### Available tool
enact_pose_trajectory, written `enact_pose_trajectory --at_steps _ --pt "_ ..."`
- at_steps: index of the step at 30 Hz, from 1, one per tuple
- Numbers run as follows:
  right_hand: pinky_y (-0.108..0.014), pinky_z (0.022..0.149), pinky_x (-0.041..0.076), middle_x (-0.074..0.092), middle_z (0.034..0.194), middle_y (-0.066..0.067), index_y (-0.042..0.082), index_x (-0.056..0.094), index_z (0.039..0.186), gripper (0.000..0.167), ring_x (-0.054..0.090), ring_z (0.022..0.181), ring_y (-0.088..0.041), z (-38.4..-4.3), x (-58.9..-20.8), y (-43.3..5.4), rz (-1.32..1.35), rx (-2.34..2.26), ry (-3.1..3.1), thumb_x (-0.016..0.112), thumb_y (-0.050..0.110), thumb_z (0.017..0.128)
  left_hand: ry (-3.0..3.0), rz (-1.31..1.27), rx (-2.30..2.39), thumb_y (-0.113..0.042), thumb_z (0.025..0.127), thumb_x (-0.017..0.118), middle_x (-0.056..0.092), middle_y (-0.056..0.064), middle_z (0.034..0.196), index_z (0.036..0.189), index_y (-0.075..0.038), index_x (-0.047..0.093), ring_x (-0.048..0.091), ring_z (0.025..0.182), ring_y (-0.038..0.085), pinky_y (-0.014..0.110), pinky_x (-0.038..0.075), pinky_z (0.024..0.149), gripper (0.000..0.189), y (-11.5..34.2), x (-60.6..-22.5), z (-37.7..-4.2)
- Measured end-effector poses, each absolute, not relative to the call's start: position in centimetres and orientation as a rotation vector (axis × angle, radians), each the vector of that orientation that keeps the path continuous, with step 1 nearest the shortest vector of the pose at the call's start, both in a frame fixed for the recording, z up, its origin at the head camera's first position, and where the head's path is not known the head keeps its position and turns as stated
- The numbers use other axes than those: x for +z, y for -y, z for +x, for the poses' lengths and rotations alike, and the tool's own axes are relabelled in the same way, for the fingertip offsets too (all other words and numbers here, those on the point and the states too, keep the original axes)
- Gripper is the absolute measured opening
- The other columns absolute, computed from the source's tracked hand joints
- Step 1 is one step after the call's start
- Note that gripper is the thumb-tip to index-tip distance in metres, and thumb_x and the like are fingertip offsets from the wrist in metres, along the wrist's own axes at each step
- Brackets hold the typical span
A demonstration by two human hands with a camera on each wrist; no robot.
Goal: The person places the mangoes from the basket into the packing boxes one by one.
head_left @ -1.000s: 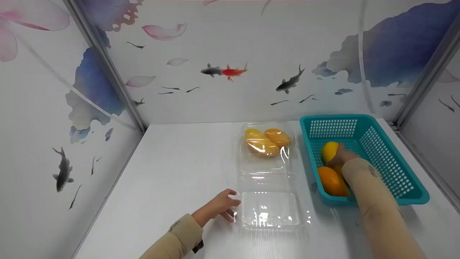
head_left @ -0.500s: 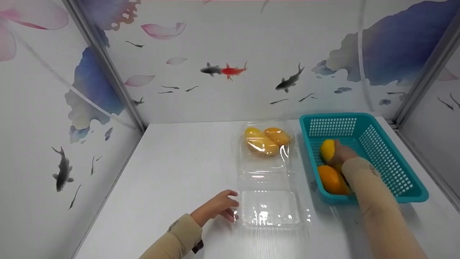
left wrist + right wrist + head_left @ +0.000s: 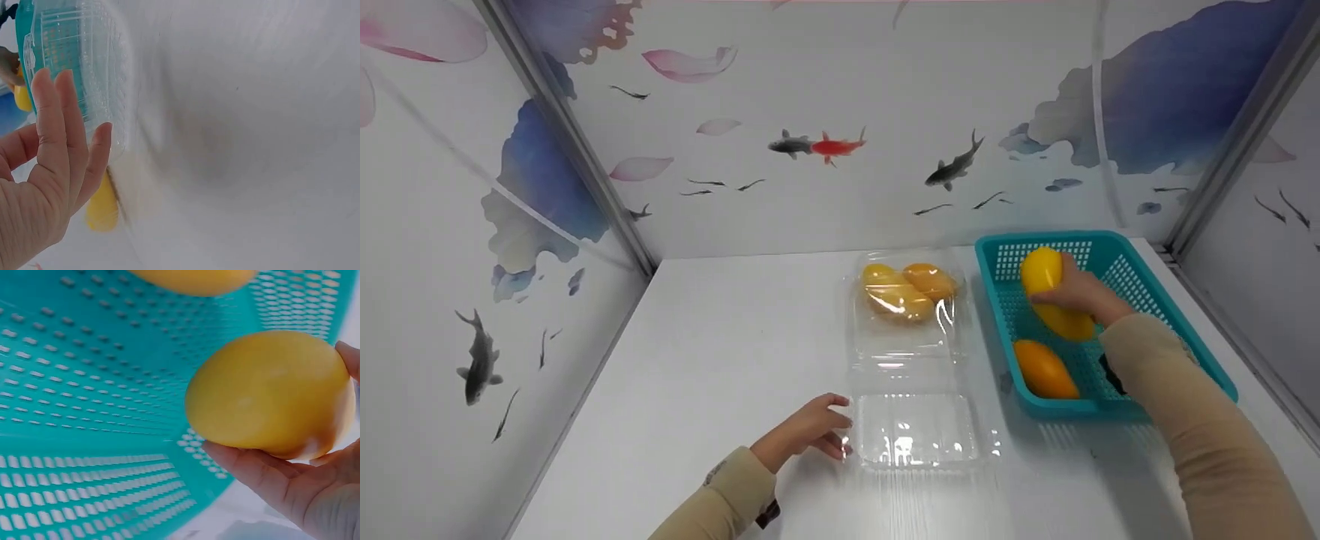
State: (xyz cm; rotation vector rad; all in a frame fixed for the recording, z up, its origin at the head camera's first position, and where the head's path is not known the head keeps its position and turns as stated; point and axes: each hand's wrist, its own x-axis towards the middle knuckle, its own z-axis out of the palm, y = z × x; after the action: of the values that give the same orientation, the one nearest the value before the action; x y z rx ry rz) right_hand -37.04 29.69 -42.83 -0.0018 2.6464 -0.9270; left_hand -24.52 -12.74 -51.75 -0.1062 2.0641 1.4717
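In the head view my right hand (image 3: pixel 1078 292) grips a yellow mango (image 3: pixel 1041 271) above the floor of the teal basket (image 3: pixel 1181 330). Fingers and thumb curl round that fruit in the right wrist view, where the mango (image 3: pixel 264 391) fills the middle. An orange mango (image 3: pixel 1044 370) lies in the basket's near left corner. My left hand (image 3: pixel 808 429) is by the left edge of an opened clear plastic clamshell box (image 3: pixel 919 427), its fingers loosely extended; contact is hard to tell. Several yellow-orange mangoes (image 3: pixel 906 296) sit in the box's far half.
Table, box and basket stand against a back wall (image 3: pixel 847 202) printed with fish and petals. A side panel (image 3: pixel 427 300) bounds the left. The basket's left rim runs close beside the box. White tabletop (image 3: pixel 720 337) extends left of the box.
My right hand has lifted the yellow mango off the basket floor, moving it up and slightly away. The orange mango stays in its corner. My left hand has barely moved; the head view shifted slightly.
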Motion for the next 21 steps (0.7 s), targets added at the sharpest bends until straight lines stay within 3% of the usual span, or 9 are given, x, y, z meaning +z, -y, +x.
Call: enact_pose_trajectory --at_steps 5,13,21 --pt "-0.040 0.065 0.047 0.034 0.121 -0.034 0.005 -0.017 0.141 0.110 0.044 0.100 -0.043 -36.2 -41.1 -28.8 -0.070 -0.912 -2.689 0.059 0.054 0.080 -2.077 -0.110 1.468 -0.011 0.088 0.053 0.062 0.024 0.090 0.133 -0.002 0.036 0.061 0.054 0.015 0.025 0.052 0.050 0.048 12.7 -51.7 -24.3" --pt "-0.055 0.086 0.040 0.035 0.126 -0.030 0.007 -0.016 0.143 0.110 0.043 0.104 -0.041 -33.2 -38.1 -27.0 -0.193 -0.962 -2.701 0.060 0.054 0.080 -2.101 -0.105 1.460 -0.012 0.089 0.053 0.061 0.022 0.092 0.134 -0.003 0.036 0.061 0.055 0.015 0.025 0.053 0.050 0.049 12.7 -51.5 -24.1" --pt "-0.052 0.085 0.044 0.044 0.120 -0.026 0.009 -0.011 0.145 0.110 0.050 0.098 -0.036 -30.1 -36.2 -23.1 -0.277 -0.953 -2.749 0.062 0.055 0.078 -2.104 -0.095 1.458 -0.012 0.089 0.053 0.061 0.020 0.091 0.134 -0.002 0.036 0.061 0.056 0.015 0.025 0.053 0.051 0.049 12.3 -51.6 -24.1"
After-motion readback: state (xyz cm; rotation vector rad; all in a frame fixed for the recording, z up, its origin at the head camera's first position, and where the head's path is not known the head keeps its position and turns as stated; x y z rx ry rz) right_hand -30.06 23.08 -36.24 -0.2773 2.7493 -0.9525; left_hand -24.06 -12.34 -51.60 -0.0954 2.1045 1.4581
